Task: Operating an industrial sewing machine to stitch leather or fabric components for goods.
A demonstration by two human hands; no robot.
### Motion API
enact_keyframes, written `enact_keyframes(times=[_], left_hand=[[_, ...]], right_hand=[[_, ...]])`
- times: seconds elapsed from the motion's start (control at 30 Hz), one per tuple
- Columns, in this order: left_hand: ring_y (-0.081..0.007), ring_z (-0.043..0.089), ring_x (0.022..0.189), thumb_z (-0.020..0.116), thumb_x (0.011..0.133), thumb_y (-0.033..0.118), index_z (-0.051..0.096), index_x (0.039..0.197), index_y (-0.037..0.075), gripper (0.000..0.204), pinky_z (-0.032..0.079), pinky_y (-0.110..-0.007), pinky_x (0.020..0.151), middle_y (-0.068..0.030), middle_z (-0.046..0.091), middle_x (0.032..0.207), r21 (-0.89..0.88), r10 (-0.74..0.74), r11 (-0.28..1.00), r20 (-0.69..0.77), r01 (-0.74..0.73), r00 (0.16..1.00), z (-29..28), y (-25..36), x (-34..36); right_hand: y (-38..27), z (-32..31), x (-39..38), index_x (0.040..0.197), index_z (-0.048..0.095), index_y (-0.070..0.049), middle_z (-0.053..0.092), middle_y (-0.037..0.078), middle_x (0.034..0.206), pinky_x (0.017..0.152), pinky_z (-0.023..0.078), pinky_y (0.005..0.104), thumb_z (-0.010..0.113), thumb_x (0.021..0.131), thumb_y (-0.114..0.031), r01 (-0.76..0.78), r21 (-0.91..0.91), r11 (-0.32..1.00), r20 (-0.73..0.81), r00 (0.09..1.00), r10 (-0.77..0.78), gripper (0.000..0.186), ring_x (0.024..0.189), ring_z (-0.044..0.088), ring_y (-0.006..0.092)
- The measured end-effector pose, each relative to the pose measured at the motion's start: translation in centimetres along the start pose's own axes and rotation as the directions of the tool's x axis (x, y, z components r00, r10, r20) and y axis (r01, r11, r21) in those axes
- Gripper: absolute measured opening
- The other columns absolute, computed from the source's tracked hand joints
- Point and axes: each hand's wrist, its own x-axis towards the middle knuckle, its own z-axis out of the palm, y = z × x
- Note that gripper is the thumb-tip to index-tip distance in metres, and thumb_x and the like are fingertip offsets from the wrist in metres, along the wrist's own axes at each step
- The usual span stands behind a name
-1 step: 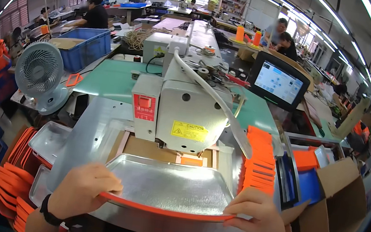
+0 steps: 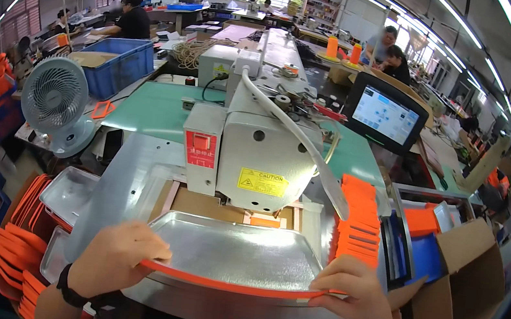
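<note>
Slightly higher now sits the orange strip (image 2: 238, 285), along with the left hand (image 2: 115, 254) and right hand (image 2: 352, 287); little else differs. One large sewing machine (image 2: 258, 140) stands over the metal tabletop (image 2: 112, 178). One silver tray (image 2: 242, 255) lies before it, probably for easy reach. That single strip spans the tray's near edge; whether they touch is unclear. Both hands' fingers pinch its ends, presumably keeping it level. Two orange spools (image 2: 332, 47) stand beyond, likely as thread supply.
</note>
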Motion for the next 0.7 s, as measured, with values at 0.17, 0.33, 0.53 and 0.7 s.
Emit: enact_keyframes(times=[0.17,0.33,0.53,0.7], left_hand=[[-0.0319,0.063,0.084,0.073,0.07,0.0,0.068,0.089,0.007,0.021,0.052,-0.04,0.074,-0.0077,0.067,0.086,-0.092,0.032,0.995,0.056,-0.027,0.998,0.8,-3.2,2.7],[-0.0293,0.062,0.091,0.072,0.069,-0.001,0.067,0.094,0.006,0.026,0.052,-0.04,0.077,-0.0056,0.068,0.095,0.03,0.021,0.999,0.096,-0.024,0.995,1.3,-4.6,3.4],[-0.0299,0.06,0.103,0.077,0.072,0.008,0.066,0.11,0.008,0.039,0.051,-0.039,0.087,-0.0124,0.063,0.113,0.079,0.081,0.992,0.203,-0.099,0.976,3.8,-4.5,1.0],[-0.0337,0.056,0.115,0.077,0.076,0.014,0.063,0.123,0.009,0.049,0.046,-0.042,0.099,-0.0177,0.056,0.128,0.092,0.077,0.989,0.322,-0.112,0.944,4.8,-4.7,-0.1]], right_hand=[[2.3,0.7,1.8,0.09,0.07,-0.006,0.067,0.005,0.089,0.068,0.05,0.0322,0.083,0.076,-0.014,-0.09,-0.003,0.996,-0.044,0.995,0.09,0.021,0.081,0.064,0.0229],[4.0,1.8,2.5,0.09,0.067,-0.006,0.067,0.003,0.092,0.07,0.05,0.0341,0.08,0.077,-0.017,-0.038,-0.207,0.978,0.037,0.998,0.047,0.021,0.082,0.062,0.0229],[5.5,5.1,-0.6,0.091,0.067,-0.008,0.066,0.002,0.094,0.075,0.049,0.0353,0.074,0.078,-0.012,0.152,-0.416,0.896,0.175,0.981,-0.086,0.015,0.086,0.06,0.0198],[5.4,5.6,-0.4,0.095,0.068,-0.007,0.066,0.005,0.097,0.092,0.049,0.0473,0.076,0.077,-0.012,0.114,-0.415,0.903,0.191,0.981,-0.036,0.019,0.108,0.062,0.0247]])
